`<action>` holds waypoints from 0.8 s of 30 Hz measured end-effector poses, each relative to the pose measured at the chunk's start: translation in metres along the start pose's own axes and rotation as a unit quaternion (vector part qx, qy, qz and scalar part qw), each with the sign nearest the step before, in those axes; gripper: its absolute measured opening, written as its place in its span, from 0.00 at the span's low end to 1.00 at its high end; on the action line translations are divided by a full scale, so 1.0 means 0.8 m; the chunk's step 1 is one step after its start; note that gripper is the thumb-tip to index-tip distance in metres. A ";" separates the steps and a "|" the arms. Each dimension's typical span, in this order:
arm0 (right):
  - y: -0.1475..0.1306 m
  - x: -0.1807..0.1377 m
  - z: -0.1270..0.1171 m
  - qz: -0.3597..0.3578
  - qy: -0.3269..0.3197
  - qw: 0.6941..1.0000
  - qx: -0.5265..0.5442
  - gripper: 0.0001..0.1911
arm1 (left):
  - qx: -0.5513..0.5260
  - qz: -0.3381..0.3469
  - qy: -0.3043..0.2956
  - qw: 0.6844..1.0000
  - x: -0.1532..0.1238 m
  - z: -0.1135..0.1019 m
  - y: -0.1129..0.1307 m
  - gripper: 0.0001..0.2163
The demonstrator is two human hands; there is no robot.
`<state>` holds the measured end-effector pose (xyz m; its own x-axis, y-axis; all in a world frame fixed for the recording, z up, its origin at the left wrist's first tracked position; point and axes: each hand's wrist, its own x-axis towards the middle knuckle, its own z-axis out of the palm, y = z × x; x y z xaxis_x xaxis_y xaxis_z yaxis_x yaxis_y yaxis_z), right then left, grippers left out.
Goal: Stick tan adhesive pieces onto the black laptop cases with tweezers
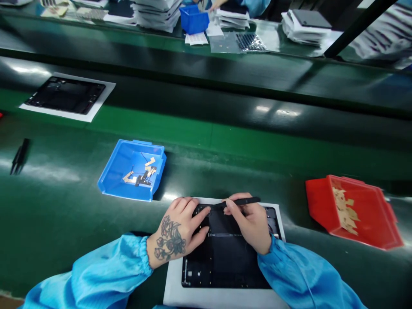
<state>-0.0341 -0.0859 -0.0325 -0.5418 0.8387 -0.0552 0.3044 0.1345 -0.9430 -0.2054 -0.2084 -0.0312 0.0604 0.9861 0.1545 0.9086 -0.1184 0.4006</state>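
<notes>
In front of me a black tablet housing (233, 266) lies on a white sheet (175, 287). My left hand (178, 227) rests on its upper left part, fingers spread, with the index fingertip near the top edge. Pinched in my right hand (249, 221) is a pair of black tweezers (247, 200), held almost flat, its tip pointing left beside my left index finger. Whatever lies right under the tip is too small to make out. My hands and right sleeve cover parts of the housing.
A blue bin (112, 178) with small black-and-tan parts stands ahead on the left. On the right is a red bin (370, 227) with tan pieces. Other tweezers (19, 156) lie far left; another tablet housing (69, 94) sits beyond. A co-worker's sleeve (257, 6) shows across the line.
</notes>
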 end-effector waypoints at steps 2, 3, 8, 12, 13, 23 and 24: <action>0.001 0.001 0.000 -0.001 0.001 1.000 0.005 0.07 | 0.002 -0.008 -0.004 1.000 0.001 0.002 0.002 0.20; 0.001 0.001 0.001 0.000 0.000 1.000 0.011 0.07 | 0.000 -0.012 -0.006 1.000 0.001 0.002 0.002 0.20; -0.001 -0.002 0.004 0.015 -0.049 0.996 0.070 0.09 | -0.047 -0.023 -0.009 0.999 -0.002 -0.001 -0.003 0.20; -0.005 -0.003 0.006 -0.035 -0.084 0.995 0.037 0.04 | -0.092 -0.036 -0.007 0.995 -0.004 -0.005 -0.004 0.17; -0.005 -0.003 0.007 -0.051 -0.090 0.994 0.026 0.03 | -0.096 -0.037 -0.006 0.995 -0.004 -0.005 -0.004 0.17; 0.013 0.003 0.000 -0.198 -0.118 0.971 -0.064 0.11 | -0.057 -0.021 -0.005 0.998 0.003 0.001 -0.012 0.17; 0.013 0.006 0.002 -0.223 -0.111 0.967 -0.060 0.11 | -0.045 -0.014 -0.003 0.999 0.004 0.005 -0.015 0.17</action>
<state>-0.0346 -0.0814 -0.0431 -0.7909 0.5511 0.2660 0.0830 0.5274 -0.8455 -0.2143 -0.2036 -0.0387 0.0378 0.9898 0.1370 0.8690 -0.1003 0.4845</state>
